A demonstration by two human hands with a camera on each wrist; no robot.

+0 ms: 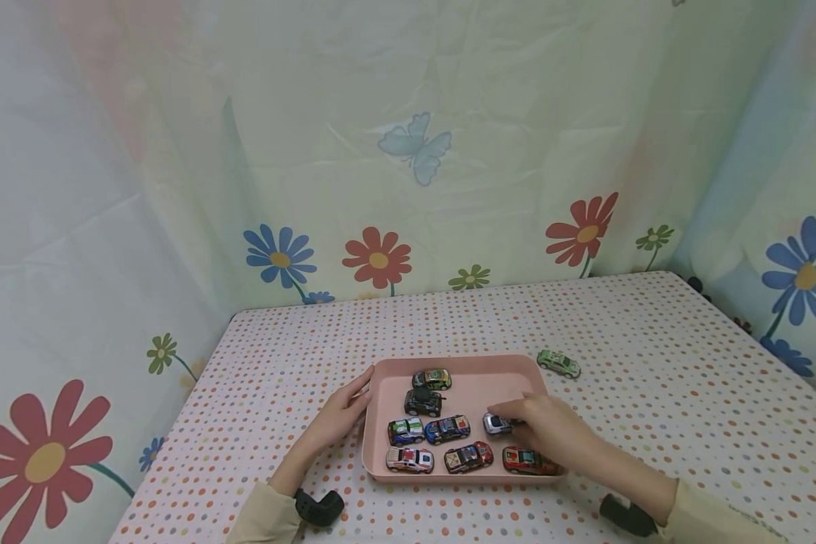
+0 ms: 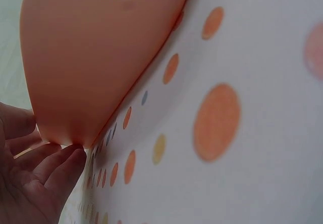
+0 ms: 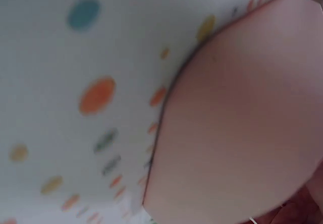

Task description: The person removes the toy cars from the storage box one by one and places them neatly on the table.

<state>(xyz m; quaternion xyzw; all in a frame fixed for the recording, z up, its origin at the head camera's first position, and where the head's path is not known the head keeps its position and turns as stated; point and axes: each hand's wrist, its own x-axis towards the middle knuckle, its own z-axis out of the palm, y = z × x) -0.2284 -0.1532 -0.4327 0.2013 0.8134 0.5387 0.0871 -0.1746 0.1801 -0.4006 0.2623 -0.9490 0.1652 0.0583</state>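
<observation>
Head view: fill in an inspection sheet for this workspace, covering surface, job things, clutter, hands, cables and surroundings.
Surface: dotted tablecloth, carrying the tray.
Job things: pink tray holding at least eight toy vehicles; a green car outside it, near its far right corner.
Clutter: small dark objects past the table's right edge, unclear.
Left hand: touching the tray's left side.
Right hand: over the tray, at a silver car; grip hidden.
Cables: nothing seen.
Surroundings: backdrop printed with flowers and a butterfly.
</observation>
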